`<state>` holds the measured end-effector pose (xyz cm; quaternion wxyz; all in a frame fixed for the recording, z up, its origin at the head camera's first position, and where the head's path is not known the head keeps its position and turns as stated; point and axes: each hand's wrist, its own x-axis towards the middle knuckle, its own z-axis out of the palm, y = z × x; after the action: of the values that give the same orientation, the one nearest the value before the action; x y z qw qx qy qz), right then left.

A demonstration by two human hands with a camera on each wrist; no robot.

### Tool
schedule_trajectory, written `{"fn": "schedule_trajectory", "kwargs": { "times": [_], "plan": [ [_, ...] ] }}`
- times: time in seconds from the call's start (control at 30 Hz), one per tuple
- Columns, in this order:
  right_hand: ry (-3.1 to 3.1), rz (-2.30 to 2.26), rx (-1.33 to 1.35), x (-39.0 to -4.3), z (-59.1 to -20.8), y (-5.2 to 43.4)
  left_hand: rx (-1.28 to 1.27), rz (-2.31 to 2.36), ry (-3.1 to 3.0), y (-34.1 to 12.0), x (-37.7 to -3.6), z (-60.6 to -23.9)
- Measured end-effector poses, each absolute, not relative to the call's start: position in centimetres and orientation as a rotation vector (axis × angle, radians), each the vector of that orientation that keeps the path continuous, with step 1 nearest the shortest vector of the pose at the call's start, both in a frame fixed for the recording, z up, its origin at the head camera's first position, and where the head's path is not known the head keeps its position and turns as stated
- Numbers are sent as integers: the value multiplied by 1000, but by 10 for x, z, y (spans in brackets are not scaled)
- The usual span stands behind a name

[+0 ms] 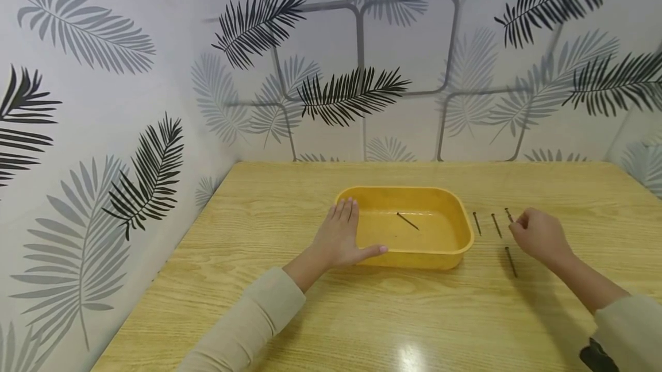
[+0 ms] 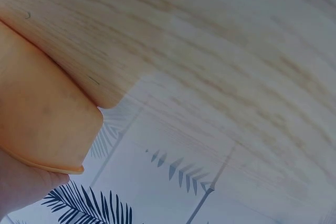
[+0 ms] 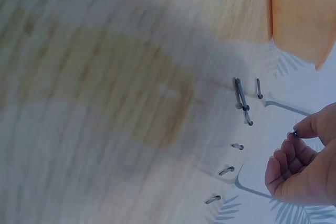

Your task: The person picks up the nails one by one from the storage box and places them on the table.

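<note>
I see the left hand (image 1: 338,237) pressing flat, fingers straight, against the yellow tray (image 1: 455,211) on the wooden table (image 1: 362,320). The right hand (image 1: 538,236) pinches a nail (image 1: 509,214) just right of the tray, its shaft running away from me, parallel to neighbouring nails (image 1: 495,225). One nail (image 1: 407,221) lies diagonally inside the tray.

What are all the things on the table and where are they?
Tub: one, yellow, middle of the table, holding one nail.
Nail in tub: one, dark, lying on the tub's floor.
Nails on table: four, dark, right of the tub; the farthest right sits at the right hand's fingertips.
Table: one, light wood.
Wall: white with leaf prints, behind and left.
Left hand: flat against the tub's left side.
Right hand: fingers curled at a nail.
</note>
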<state>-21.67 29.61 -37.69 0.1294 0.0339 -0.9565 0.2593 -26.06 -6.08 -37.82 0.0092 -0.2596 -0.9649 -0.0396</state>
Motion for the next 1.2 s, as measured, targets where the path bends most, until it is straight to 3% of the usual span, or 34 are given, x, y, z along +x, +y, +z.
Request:
{"fn": "schedule_trajectory", "kwargs": {
  "times": [1.2],
  "plan": [
    [-2915,660,71,-182,-402,316,-810,-121,-3013,-61,-261,-379]
  ]
}}
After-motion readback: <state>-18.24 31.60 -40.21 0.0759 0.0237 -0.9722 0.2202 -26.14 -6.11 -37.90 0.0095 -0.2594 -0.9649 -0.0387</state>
